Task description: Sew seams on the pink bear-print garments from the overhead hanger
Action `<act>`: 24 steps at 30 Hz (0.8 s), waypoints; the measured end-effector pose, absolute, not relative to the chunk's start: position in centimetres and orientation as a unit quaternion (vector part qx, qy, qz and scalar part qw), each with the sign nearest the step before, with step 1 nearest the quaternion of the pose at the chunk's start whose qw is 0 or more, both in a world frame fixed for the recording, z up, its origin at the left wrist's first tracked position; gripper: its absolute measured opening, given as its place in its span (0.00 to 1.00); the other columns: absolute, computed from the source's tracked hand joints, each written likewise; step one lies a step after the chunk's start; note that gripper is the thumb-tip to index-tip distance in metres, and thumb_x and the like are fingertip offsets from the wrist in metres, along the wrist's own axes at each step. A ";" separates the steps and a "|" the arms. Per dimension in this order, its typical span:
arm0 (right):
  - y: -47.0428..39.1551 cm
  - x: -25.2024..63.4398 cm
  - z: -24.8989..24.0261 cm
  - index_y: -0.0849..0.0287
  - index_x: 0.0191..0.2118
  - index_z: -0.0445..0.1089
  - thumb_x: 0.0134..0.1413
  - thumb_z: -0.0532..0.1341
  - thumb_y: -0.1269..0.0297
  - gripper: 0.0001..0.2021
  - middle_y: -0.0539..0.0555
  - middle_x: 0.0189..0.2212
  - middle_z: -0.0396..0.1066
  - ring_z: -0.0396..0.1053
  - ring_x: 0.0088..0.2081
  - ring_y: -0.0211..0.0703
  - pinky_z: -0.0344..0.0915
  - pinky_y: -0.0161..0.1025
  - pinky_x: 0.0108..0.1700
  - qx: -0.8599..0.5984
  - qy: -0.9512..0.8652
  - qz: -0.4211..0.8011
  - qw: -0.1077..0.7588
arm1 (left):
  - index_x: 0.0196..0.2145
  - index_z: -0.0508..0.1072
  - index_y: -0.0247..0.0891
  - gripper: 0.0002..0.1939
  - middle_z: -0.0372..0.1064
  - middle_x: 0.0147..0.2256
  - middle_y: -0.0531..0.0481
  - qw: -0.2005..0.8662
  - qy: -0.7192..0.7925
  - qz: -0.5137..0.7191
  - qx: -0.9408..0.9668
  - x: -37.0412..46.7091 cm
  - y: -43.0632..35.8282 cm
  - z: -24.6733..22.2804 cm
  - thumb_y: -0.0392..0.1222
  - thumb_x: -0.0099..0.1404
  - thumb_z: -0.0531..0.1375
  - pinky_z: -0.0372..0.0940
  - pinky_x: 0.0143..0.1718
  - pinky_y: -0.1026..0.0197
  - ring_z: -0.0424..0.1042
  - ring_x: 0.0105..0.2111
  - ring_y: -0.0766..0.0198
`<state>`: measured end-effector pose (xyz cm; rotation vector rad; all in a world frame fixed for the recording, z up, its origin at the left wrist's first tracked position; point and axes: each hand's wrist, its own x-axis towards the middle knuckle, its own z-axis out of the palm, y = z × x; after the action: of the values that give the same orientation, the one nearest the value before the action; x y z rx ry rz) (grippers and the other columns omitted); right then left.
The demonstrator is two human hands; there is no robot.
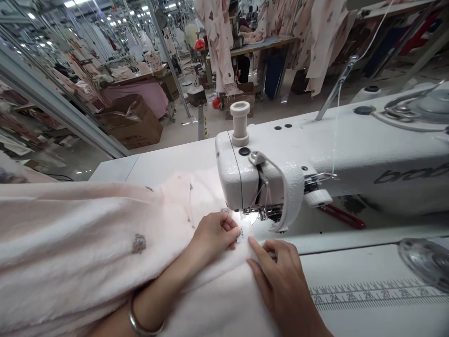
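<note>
Pale pink plush fabric (pixel 115 234) with small brown motifs spreads across the sewing table and under the head of a white sewing machine (pixel 259 164). Just in front of the needle area, my left hand (pixel 215 234) pinches a small white label (pixel 242 234) with dark print, its thumb and fingertips closed on it. My right hand (pixel 280 271) lies on the fabric to the right of the label, index finger and thumb stretched out, other fingers bent. Its index tip rests close to the label's edge. The presser foot is partly hidden by the bright lamp glare.
Red-handled snips (pixel 343 216) lie beneath the machine arm. A printed ruler (pixel 368 295) runs along the table's right front. Beyond the table stand a cardboard box (pixel 133 121), a metal post (pixel 171 61) and hanging pink garments (pixel 219 47). A thread guide (pixel 336 86) rises from the machine.
</note>
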<state>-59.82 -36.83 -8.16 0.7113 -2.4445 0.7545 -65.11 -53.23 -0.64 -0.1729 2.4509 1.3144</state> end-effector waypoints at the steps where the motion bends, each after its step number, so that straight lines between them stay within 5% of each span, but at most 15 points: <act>1: -36.8 -59.8 -8.2 0.66 0.55 0.61 0.59 0.55 0.67 0.19 0.59 0.39 0.56 0.56 0.41 0.47 0.64 0.46 0.40 0.261 -0.893 0.276 0.242 | 0.23 0.67 0.38 0.04 0.67 0.18 0.55 0.178 0.865 0.465 -0.059 -65.1 -53.3 -0.7 0.39 0.53 0.57 0.60 0.26 0.65 0.69 0.21 0.66; 10: -37.0 -60.0 -7.8 0.65 0.53 0.61 0.59 0.55 0.68 0.17 0.58 0.39 0.56 0.56 0.41 0.47 0.64 0.46 0.40 0.259 -0.897 0.272 0.232 | 0.24 0.67 0.37 0.04 0.67 0.20 0.55 0.158 0.890 0.426 -0.041 -65.2 -53.0 -0.6 0.38 0.55 0.57 0.61 0.25 0.64 0.68 0.21 0.66; 17: -37.2 -59.7 -7.2 0.65 0.52 0.63 0.58 0.56 0.70 0.16 0.58 0.38 0.56 0.56 0.40 0.47 0.64 0.47 0.40 0.247 -0.899 0.278 0.230 | 0.50 0.65 0.34 0.16 0.66 0.48 0.39 -0.046 0.959 0.140 0.242 -60.8 -55.1 0.1 0.36 0.63 0.54 0.69 0.46 0.53 0.70 0.46 0.55; 24: -37.5 -59.7 -7.4 0.68 0.52 0.64 0.58 0.56 0.71 0.17 0.59 0.38 0.57 0.56 0.41 0.47 0.64 0.48 0.40 0.248 -0.890 0.284 0.255 | 0.58 0.57 0.21 0.26 0.55 0.59 0.31 -0.039 0.902 0.001 0.431 -60.5 -56.1 -1.8 0.40 0.66 0.52 0.61 0.57 0.49 0.54 0.60 0.47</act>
<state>-59.70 -37.48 -7.38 0.6741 -2.4171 0.7705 -60.53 -56.07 -1.82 1.3870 2.9048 0.0028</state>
